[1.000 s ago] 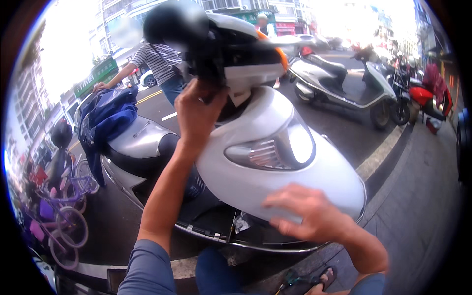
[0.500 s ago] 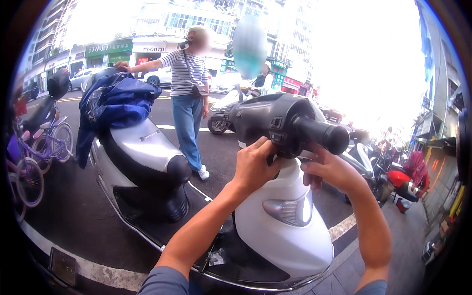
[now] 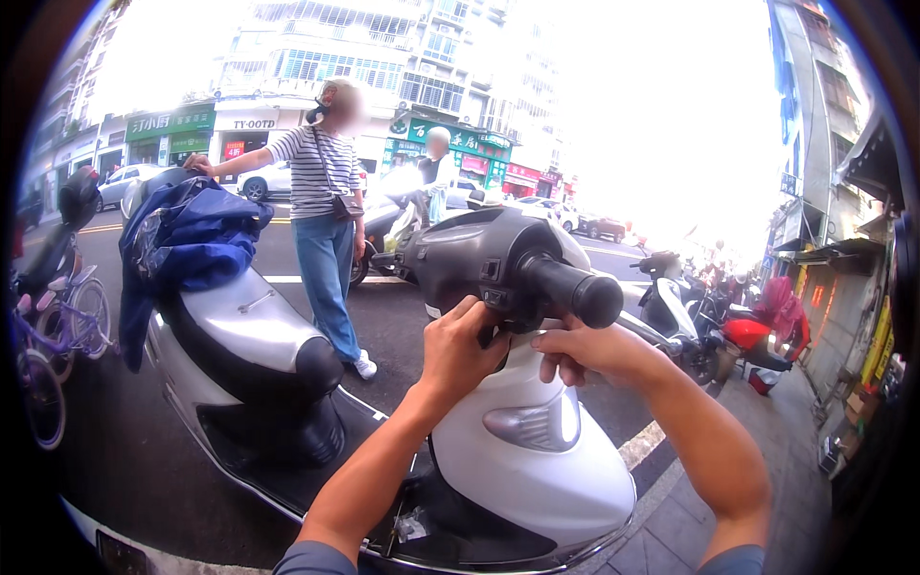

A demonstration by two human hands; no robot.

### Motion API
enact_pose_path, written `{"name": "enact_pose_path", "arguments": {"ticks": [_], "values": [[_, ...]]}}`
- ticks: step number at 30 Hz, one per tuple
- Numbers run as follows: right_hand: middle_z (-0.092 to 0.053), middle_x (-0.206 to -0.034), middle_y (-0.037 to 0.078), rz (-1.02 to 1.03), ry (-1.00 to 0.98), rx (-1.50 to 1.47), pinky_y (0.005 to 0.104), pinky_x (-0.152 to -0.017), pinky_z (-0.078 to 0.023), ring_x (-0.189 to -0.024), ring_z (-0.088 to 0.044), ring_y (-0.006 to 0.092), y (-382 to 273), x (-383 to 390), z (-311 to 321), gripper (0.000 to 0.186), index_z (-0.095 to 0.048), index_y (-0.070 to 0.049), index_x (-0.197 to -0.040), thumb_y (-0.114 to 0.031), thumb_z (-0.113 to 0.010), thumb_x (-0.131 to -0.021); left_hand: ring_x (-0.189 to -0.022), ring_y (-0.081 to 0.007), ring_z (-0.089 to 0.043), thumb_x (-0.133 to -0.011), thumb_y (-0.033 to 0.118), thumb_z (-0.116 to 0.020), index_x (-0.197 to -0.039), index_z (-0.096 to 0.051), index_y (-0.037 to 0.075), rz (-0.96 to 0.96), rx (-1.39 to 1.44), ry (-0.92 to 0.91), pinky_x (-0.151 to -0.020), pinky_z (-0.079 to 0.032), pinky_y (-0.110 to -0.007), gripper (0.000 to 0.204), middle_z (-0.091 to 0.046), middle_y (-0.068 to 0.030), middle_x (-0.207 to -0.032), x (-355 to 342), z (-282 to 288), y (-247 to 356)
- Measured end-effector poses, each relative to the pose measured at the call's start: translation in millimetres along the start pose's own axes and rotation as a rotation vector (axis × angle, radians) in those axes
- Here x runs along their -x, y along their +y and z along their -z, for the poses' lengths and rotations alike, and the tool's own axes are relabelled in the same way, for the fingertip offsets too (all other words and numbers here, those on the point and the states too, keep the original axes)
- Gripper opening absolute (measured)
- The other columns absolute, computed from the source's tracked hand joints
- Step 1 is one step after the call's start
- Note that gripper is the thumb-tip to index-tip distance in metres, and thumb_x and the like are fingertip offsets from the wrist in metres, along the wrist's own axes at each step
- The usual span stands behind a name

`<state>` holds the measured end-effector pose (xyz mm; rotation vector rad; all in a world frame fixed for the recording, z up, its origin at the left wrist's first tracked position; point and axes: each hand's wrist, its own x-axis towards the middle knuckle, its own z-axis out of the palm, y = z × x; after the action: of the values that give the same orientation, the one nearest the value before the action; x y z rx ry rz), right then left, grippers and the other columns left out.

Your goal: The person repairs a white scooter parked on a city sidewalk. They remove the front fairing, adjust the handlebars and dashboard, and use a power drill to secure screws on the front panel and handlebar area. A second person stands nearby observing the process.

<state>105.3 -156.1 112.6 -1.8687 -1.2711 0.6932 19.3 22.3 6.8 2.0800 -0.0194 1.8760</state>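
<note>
A white and black electric scooter (image 3: 517, 479) stands in front of me, its black handlebar cover (image 3: 455, 251) and rubber grip (image 3: 596, 299) turned toward me. Curled against the cover's underside, below the switches (image 3: 493, 281), my left hand (image 3: 460, 353) grips its lower edge. My right hand (image 3: 599, 347) sits just below the rubber grip, with its fingers bent and thumb pointing toward my left hand. What its fingertips pinch, if anything, is hidden. Beneath both hands are the white front panel and a clear signal lamp (image 3: 532, 426).
A blue rain cover (image 3: 196, 235) drapes over the scooter's rear seat. Behind it a person in a striped shirt (image 3: 321, 172) rests a hand there. Purple bicycles (image 3: 86, 311) stand at left. Parked scooters, one red (image 3: 752, 333), line the pavement at right. Another person (image 3: 438, 172) is farther off.
The view has shifted, so the scooter appears farther left and slightly lower. My right hand has moved closer to my left beneath the handlebar. My left hand keeps its place on the cover.
</note>
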Motion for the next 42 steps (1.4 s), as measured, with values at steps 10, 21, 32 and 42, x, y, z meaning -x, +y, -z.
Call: {"name": "enact_pose_path", "arguments": {"ticks": [10, 21, 32, 42], "values": [[-0.067, -0.071, 0.010, 0.095, 0.021, -0.167, 0.0244, -0.043, -0.047, -0.049, -0.061, 0.0123, -2.4, 11.8, -16.4, 0.022, -0.053, -0.001, -0.108, -0.011, -0.064, -0.092, -0.068, -0.0246, -0.067, -0.074, 0.011, -0.076, -0.085, -0.066, 0.008, -0.001, 0.045, -0.008, -0.060, -0.052, -0.036, 0.015, -0.063, -0.0038, -0.080, 3.0, 7.4, 1.2], [-0.064, -0.077, 0.010, 0.139, 0.146, 0.205, 0.0298, -0.061, -0.055, -0.062, -0.065, 0.0151, -20.4, 40.6, -41.4, 0.038, -0.047, 0.002, -0.124, -0.019, -0.059, -0.095, -0.068, -0.0261, -0.067, -0.070, 0.008, -0.077, -0.082, -0.064, 0.006, -0.066, 0.020, -0.025, -0.060, -0.052, -0.036, 0.018, -0.063, -0.0046, -0.079, 1.9, 17.3, 2.2], [-0.065, -0.068, 0.012, 0.328, 0.397, 0.332, 0.0371, -0.065, -0.052, -0.062, -0.067, 0.0241, 12.4, 37.8, -65.8, 0.032, -0.057, -0.004, -0.126, -0.022, -0.054, -0.099, -0.068, -0.0246, -0.068, -0.068, 0.010, -0.080, -0.085, -0.066, 0.005, 0.026, 0.219, -0.034, -0.062, -0.054, -0.034, 0.022, -0.065, -0.0061, -0.079, 9.6, 21.4, -13.6], [-0.065, -0.071, 0.016, 0.405, 0.348, 0.257, 0.0370, -0.067, -0.052, -0.064, -0.070, 0.0248, 10.7, 30.5, -85.3, 0.034, -0.056, 0.001, -0.125, -0.020, -0.054, -0.097, -0.080, -0.0206, -0.070, -0.077, 0.012, -0.078, -0.098, -0.068, 0.002, -0.127, 0.144, -0.067, -0.077, -0.056, -0.033, 0.025, -0.071, -0.0117, -0.095, 13.2, 51.1, -39.0]]}}
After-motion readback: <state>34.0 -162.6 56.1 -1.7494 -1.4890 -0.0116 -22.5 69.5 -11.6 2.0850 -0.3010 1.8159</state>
